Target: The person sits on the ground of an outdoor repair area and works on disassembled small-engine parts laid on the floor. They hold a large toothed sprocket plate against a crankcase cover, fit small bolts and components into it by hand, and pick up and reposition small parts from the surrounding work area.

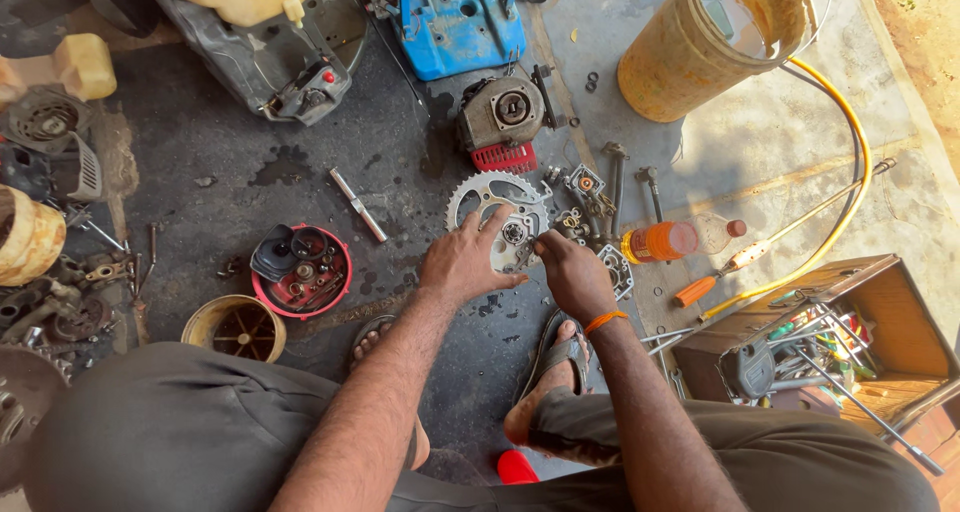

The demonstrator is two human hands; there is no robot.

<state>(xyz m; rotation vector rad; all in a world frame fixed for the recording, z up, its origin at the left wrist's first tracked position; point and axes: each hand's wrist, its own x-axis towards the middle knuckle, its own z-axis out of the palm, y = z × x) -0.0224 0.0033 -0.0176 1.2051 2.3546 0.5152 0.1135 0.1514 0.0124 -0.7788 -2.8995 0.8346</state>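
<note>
Two hands: both work low over the oily floor, meeting at a toothed sprocket (497, 210), the landmark for all that follows.
Left hand (462, 265): fingers spread and pressed flat on the sprocket's near-left rim, holding it against the ground.
Right hand (572, 272): fingertips drawn together in a pinch on a small metal housing (515, 237) seated at the sprocket's near-right edge; what exactly sits between the tips I cannot tell.
Sprocket: lies flat, just beyond both hands; being round, it has no long axis to speak of.
Nearer hand: the left covers more of the sprocket, while the right is the one touching the small housing.
Beyond the sprocket: a small engine block (502, 114) with a red finned piece below it.
Right of the sprocket: loose bolts and fittings, then an orange bottle (668, 240) lying on its side, an orange-handled screwdriver (712, 278) nearer the person, and a wooden toolbox (880, 302) well apart.
Left of the sprocket: a metal rod (358, 205) close by, and a red bowl (302, 270) of small parts farther off.
Near side of the sprocket: the person's sandalled feet.
</note>
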